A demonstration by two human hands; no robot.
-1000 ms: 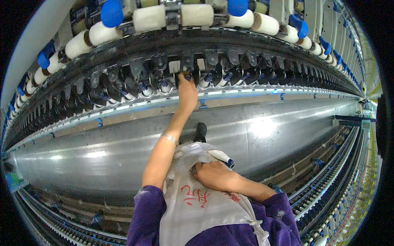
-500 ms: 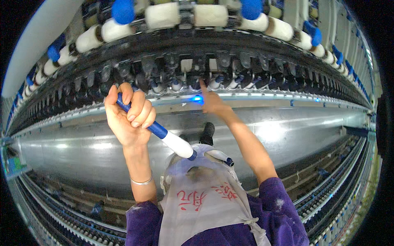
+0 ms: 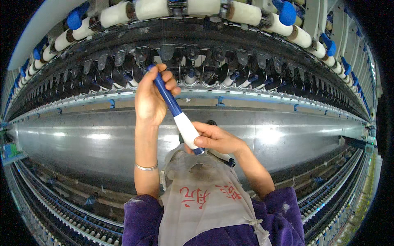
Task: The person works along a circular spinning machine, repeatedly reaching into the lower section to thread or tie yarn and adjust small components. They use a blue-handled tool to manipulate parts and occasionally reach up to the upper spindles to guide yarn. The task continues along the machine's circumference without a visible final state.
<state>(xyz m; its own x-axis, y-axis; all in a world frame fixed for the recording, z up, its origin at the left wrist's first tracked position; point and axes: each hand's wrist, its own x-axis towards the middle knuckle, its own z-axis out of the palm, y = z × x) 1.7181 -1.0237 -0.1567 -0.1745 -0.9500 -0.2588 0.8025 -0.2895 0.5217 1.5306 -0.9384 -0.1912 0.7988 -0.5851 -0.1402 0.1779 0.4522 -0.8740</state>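
Note:
A spinning bobbin (image 3: pixel 185 128), a blue tube with white yarn wound round its lower part, slants between my two hands in front of the machine. My left hand (image 3: pixel 151 96) has its thumb and curled fingers about the bare blue upper end. Down at the yarn-covered end, my right hand (image 3: pixel 217 138) pinches the bobbin, thumb on top and the other fingers partly hidden behind it. Beyond my hands runs a row of spindles, several carrying bobbins (image 3: pixel 191 78) with blue tips. One spindle place (image 3: pixel 210 78) shows a dark spindle without white yarn.
White roving rolls (image 3: pixel 152 9) line the top of the spinning frame, with blue knobs (image 3: pixel 287 15) among them. A pale rail (image 3: pixel 246 95) edges the spindles. Over my front hangs a pale apron (image 3: pixel 197 213) with more bobbins (image 3: pixel 223 158) in its top. Another machine row (image 3: pixel 78 221) lies at lower left.
My right hand has come back from the spindles and taken hold of the bobbin's yarn end. My left hand has moved right and up with the bobbin. The view has shifted along the machine.

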